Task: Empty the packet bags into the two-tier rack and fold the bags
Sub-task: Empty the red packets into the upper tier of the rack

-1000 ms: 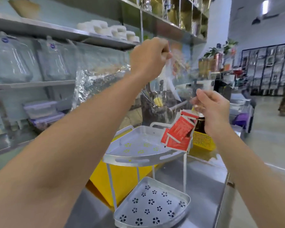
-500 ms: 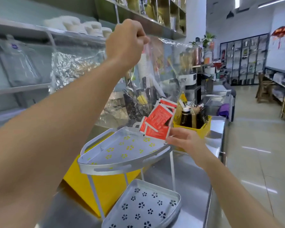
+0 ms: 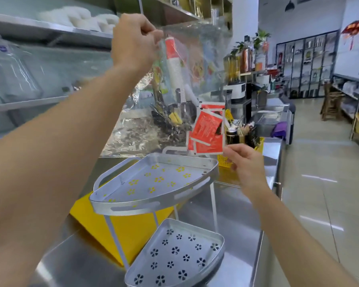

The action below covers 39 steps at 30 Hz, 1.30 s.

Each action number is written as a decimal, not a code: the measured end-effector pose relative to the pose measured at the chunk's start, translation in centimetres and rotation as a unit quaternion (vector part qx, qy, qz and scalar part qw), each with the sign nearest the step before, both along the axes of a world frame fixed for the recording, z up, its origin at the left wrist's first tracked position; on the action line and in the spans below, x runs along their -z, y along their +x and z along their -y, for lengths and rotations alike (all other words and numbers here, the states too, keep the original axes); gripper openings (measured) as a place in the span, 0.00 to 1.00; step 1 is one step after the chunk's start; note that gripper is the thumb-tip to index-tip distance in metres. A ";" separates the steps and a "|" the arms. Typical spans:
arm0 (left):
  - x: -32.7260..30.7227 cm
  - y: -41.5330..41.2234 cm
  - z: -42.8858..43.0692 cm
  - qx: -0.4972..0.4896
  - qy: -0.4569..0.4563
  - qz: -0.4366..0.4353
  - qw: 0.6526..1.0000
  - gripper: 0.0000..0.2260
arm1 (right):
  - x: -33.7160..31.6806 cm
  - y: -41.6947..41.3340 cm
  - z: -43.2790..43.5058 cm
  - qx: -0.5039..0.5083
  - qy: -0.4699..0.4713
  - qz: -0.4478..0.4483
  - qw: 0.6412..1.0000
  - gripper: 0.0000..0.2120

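Left hand [image 3: 136, 41] pinches the top of one clear bag [image 3: 195, 65], held high. Right hand [image 3: 247, 162] grips its bottom corner, where about four red packets [image 3: 206, 131] bunch just above the two-tier rack [image 3: 153, 189]. Both tiers bare.

A clear plastic bag [image 3: 197, 59] hangs stretched above the rack, red sachets [image 3: 207, 129] bunched in its lower corner. Below stands the two-tier rack [image 3: 153, 201] — grey metal, both quarter-round trays bare, flower-shaped holes punched through — on the steel table [image 3: 232, 206].
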<state>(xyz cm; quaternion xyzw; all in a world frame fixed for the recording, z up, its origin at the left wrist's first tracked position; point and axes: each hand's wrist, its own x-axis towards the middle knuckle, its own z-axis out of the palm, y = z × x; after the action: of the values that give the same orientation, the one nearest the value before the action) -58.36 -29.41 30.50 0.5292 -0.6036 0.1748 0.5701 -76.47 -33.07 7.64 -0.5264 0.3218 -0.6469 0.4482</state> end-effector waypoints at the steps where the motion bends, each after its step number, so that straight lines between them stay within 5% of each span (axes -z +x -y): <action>1: 0.0 0.3 0.1 0.011 0.002 -0.017 1.000 0.05 | -0.4 -0.5 0.3 0.012 0.001 0.009 1.000 0.07; 5: 0.5 0.8 0.2 0.076 0.004 -0.106 0.991 0.13 | -2.8 -2.6 1.3 0.040 -0.005 0.032 0.999 0.08; 21: 3.3 4.4 0.0 0.146 0.095 -0.394 0.902 0.08 | -14.3 -6.5 3.0 0.082 -0.090 -0.053 0.991 0.09; 39: 7.8 8.6 -2.4 0.113 0.057 -0.342 0.931 0.10 | -18.1 -0.7 3.7 0.099 -0.144 -0.077 0.982 0.10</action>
<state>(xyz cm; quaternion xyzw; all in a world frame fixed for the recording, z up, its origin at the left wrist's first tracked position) -49.79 -27.03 22.70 0.5169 -0.4370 -0.1174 0.7267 -77.13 -36.78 25.72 -0.5992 0.3094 -0.6853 0.2749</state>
